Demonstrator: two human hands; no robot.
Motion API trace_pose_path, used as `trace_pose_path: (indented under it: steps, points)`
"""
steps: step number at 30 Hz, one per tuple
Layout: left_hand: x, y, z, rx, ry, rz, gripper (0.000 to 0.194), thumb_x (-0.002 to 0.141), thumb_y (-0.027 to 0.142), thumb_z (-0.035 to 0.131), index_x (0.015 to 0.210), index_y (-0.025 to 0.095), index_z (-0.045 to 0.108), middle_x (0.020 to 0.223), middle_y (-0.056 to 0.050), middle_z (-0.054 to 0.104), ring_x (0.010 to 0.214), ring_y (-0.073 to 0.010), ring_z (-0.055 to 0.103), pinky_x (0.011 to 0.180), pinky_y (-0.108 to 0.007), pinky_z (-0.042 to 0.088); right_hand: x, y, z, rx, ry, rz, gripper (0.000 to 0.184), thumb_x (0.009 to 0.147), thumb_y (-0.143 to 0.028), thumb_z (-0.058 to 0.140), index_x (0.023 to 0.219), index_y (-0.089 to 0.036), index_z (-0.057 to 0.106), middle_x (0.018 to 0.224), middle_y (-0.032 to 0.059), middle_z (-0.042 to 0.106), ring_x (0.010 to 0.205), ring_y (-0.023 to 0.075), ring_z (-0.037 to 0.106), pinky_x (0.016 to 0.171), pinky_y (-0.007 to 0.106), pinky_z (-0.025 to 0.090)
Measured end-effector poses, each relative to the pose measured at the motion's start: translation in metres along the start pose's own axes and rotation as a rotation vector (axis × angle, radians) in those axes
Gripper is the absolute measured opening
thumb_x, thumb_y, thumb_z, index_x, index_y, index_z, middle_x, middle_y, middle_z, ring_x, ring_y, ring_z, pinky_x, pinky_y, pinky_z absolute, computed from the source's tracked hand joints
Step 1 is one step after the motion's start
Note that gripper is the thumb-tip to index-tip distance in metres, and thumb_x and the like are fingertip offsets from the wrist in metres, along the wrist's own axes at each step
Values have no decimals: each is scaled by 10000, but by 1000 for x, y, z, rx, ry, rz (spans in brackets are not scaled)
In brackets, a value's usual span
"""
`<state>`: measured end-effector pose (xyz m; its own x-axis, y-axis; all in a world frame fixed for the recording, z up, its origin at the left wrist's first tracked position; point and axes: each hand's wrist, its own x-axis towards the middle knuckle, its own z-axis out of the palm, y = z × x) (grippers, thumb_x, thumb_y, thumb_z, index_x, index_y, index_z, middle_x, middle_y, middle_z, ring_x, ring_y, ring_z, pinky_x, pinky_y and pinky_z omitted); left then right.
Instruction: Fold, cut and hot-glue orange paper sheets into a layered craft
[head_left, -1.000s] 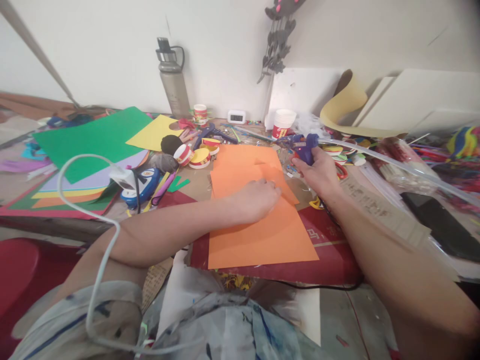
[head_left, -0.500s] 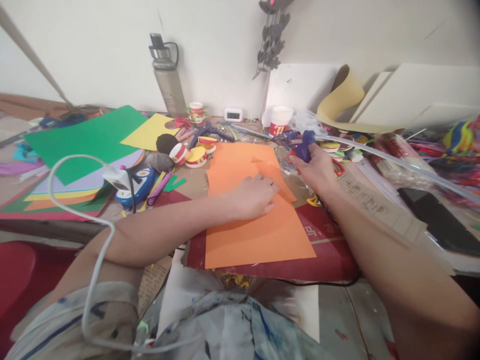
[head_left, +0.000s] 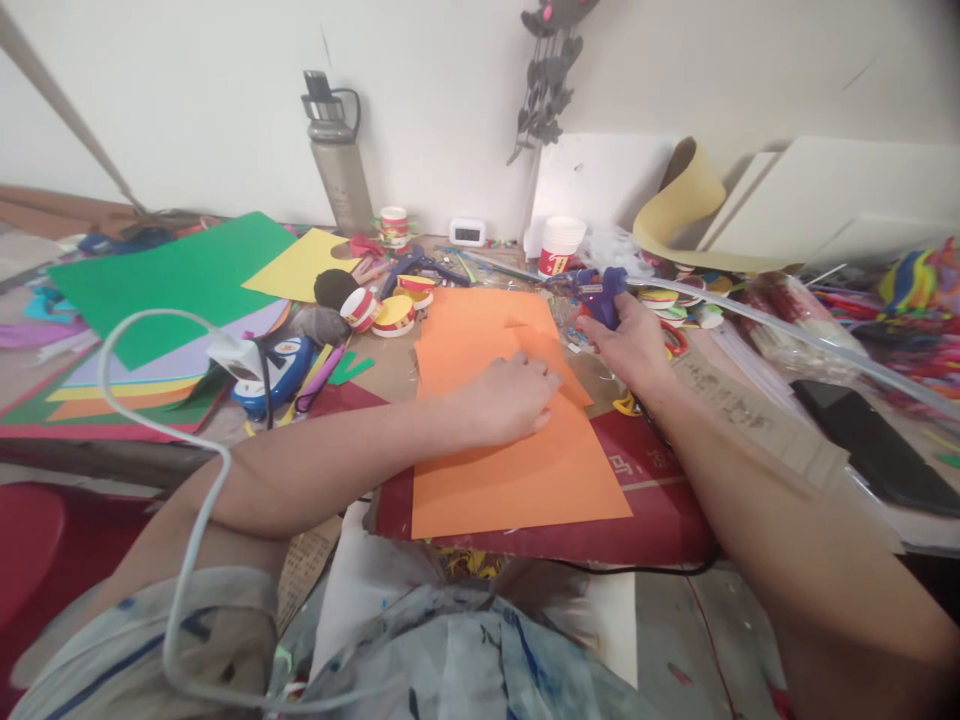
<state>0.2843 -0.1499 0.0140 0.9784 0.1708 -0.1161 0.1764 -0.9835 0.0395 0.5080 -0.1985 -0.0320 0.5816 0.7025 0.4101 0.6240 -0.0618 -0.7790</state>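
My left hand [head_left: 510,398] rests on a large orange paper sheet [head_left: 517,470], fingers curled down onto a smaller orange cut piece [head_left: 555,355] lying on it. My right hand [head_left: 634,345] is wrapped around a blue glue gun [head_left: 600,292], held just past the sheet's far right corner, its nozzle pointing left. The orange sheet lies on a dark red board [head_left: 660,510] at the table's front edge.
Green [head_left: 172,275], yellow [head_left: 300,262] and stacked coloured sheets lie at left. A metal bottle [head_left: 339,160], paper cup [head_left: 559,245], tape rolls [head_left: 379,310], a white cable [head_left: 150,420] and a black phone [head_left: 870,440] crowd the table. Foam boards lean on the wall.
The view shifted slightly. Both hands stay almost in place; my right hand with the glue gun has edged a little toward the paper.
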Motion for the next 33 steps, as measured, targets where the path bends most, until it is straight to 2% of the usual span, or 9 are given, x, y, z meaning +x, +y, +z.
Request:
trace_pose_path:
  steps: [4, 8, 11, 15, 19, 21, 26, 33]
  points:
    - [0, 3, 0, 21, 8, -8, 354, 1072, 264, 473, 1338, 94, 634, 1449, -198, 604, 1357, -384, 546, 1004, -497, 523, -1, -2, 0, -7, 5, 6, 295, 779, -455, 745, 952, -229, 667, 807, 58, 720, 742, 268, 659, 776, 483, 580]
    - [3, -1, 3, 16, -17, -8, 360, 1077, 293, 477, 1319, 91, 652, 1384, -183, 650, 1200, -358, 651, 983, -498, 525, -2, -2, 0, -4, 9, -2, 284, 766, -442, 742, 945, -235, 665, 831, 64, 738, 776, 282, 677, 789, 480, 580]
    - [5, -5, 8, 23, 16, 1, 327, 1073, 277, 495, 1276, 92, 671, 1344, -175, 673, 1157, -344, 671, 950, -468, 523, -2, -1, 1, 6, 5, -7, 290, 774, -455, 749, 946, -241, 654, 843, 68, 744, 793, 292, 692, 789, 476, 584]
    - [6, -5, 12, 57, 43, 0, 339, 1098, 195, 408, 1292, 81, 662, 1337, -173, 681, 1163, -330, 673, 921, -459, 520, -1, 1, 1, -10, -2, 8, 291, 786, -461, 758, 938, -244, 637, 819, 64, 725, 776, 291, 693, 763, 468, 578]
    - [3, -4, 8, 9, 34, 8, 385, 1096, 374, 526, 1322, 89, 653, 1372, -179, 668, 1233, -351, 647, 952, -464, 525, -1, 0, 0, -37, 2, 13, 242, 782, -414, 758, 902, -247, 631, 789, 56, 713, 797, 295, 700, 748, 449, 573]
    - [2, -3, 4, -6, 8, 14, 417, 1088, 410, 552, 1352, 102, 650, 1396, -177, 657, 1267, -359, 635, 980, -472, 522, -2, -2, 0, -38, 2, 8, 221, 783, -391, 759, 886, -250, 623, 788, 55, 714, 806, 298, 709, 759, 447, 576]
    - [1, -2, 0, -12, -22, 33, 403, 1089, 388, 544, 1355, 112, 667, 1398, -189, 653, 1258, -364, 640, 962, -473, 524, -2, -6, 0, -54, -4, 18, 183, 776, -322, 749, 903, -254, 637, 775, 49, 718, 754, 291, 703, 756, 448, 574]
    - [4, 1, 4, -3, -1, 15, 388, 1095, 358, 535, 1369, 118, 671, 1396, -181, 660, 1244, -363, 659, 981, -496, 541, -2, -1, -2, -80, -3, -10, 218, 777, -364, 771, 923, -252, 655, 785, 61, 732, 750, 299, 697, 707, 437, 561]
